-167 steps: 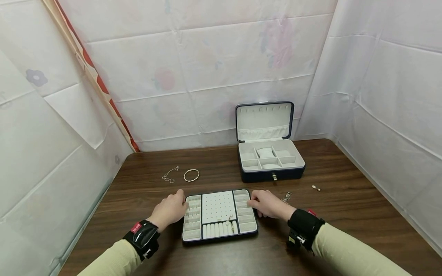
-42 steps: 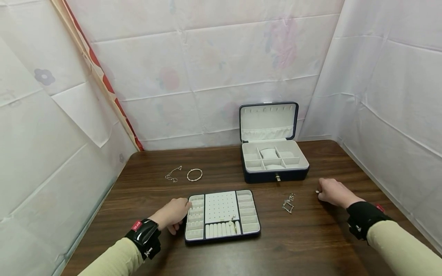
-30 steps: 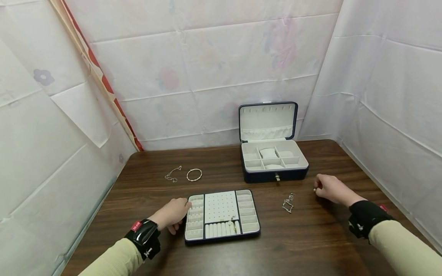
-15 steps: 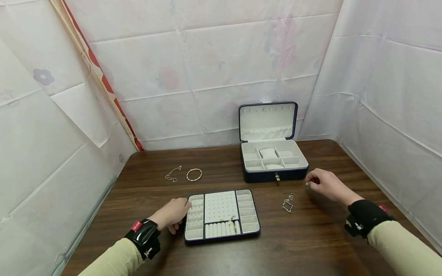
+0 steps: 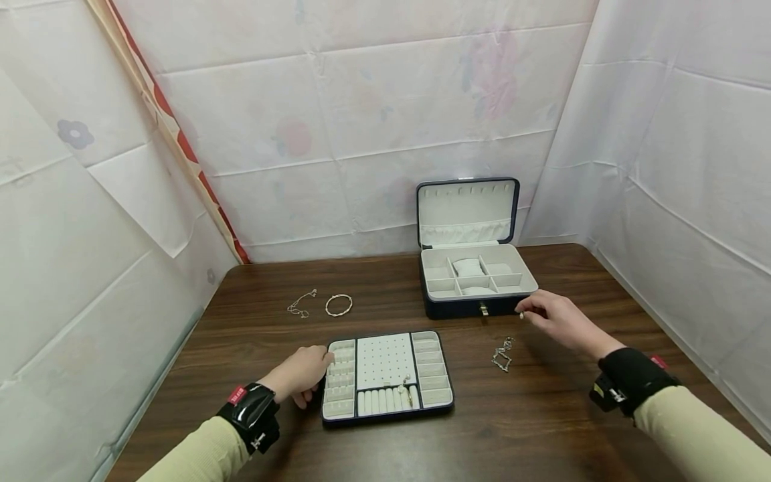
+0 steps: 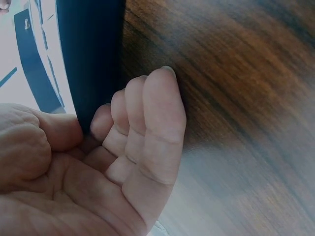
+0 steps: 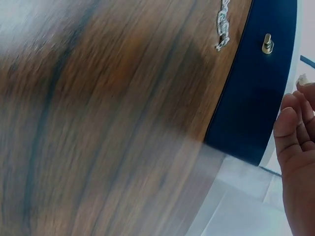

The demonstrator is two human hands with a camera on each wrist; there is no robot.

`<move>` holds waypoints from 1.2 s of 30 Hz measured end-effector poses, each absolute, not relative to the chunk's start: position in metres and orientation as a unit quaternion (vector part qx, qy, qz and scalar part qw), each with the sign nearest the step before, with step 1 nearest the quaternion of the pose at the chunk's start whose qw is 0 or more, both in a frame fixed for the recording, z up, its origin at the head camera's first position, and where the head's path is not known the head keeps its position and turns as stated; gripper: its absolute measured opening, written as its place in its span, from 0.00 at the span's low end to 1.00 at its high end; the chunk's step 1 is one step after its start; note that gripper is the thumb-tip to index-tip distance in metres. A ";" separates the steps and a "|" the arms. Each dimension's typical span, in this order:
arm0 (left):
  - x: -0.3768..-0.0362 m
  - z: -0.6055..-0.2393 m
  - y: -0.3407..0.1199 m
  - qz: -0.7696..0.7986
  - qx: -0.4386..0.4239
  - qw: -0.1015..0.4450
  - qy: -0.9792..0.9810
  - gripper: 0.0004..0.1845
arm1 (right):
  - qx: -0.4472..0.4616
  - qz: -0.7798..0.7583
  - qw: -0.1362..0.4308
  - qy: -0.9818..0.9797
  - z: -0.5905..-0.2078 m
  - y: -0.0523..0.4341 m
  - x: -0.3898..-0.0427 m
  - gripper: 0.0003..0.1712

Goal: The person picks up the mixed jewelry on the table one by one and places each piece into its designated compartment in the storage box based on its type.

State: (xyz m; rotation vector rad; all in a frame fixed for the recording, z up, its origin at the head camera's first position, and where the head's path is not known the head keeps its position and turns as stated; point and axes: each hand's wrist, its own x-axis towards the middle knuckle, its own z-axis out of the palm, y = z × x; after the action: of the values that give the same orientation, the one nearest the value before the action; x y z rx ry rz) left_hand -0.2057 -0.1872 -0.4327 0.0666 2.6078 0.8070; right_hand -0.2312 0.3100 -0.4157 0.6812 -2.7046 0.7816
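My left hand (image 5: 301, 372) holds the left edge of the navy jewelry tray (image 5: 430, 386). In the left wrist view its thumb lies over the rim, with curled fingers (image 6: 162, 108) against the side. The tray has a pegboard-like panel, side compartments and ring rolls, where a small piece of jewelry (image 5: 403, 393) sits. My right hand (image 5: 560, 321) pinches a small earring (image 5: 521, 316) between thumb and fingertips, in front of the right corner of the open navy jewelry box (image 5: 452, 308). The right wrist view shows only a pale bit of the earring (image 7: 302, 78) at its edge.
A silvery chain bracelet (image 5: 502, 359) lies between tray and right hand. Farther left on the brown table (image 5: 253, 348) lie a thin necklace (image 5: 296, 308) and a round bangle (image 5: 338, 305). White sheets (image 5: 373, 134) hang behind and at both sides.
My right hand has gone from the tray's right edge to the earring on the right, picked it up, and moved left with it toward the box. My left hand has stayed at the tray.
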 end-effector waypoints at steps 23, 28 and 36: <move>-0.207 -0.434 -0.187 0.287 0.025 0.207 0.935 0.16 | 0.250 0.309 0.100 -0.912 -0.403 0.281 -0.228 0.08; -0.207 -0.434 -0.187 0.286 0.026 0.205 0.936 0.16 | 0.263 0.317 0.105 -0.905 -0.401 0.277 -0.227 0.09; -0.207 -0.434 -0.187 0.282 0.026 0.205 0.937 0.16 | 0.263 0.335 0.084 -0.901 -0.394 0.270 -0.226 0.07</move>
State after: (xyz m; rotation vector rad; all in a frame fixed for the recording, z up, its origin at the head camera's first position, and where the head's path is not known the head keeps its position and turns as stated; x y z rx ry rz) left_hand -0.2065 -0.1873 -0.4336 0.0732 2.6115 0.7852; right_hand -0.2259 0.2698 -0.3944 0.7862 -2.6878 0.9998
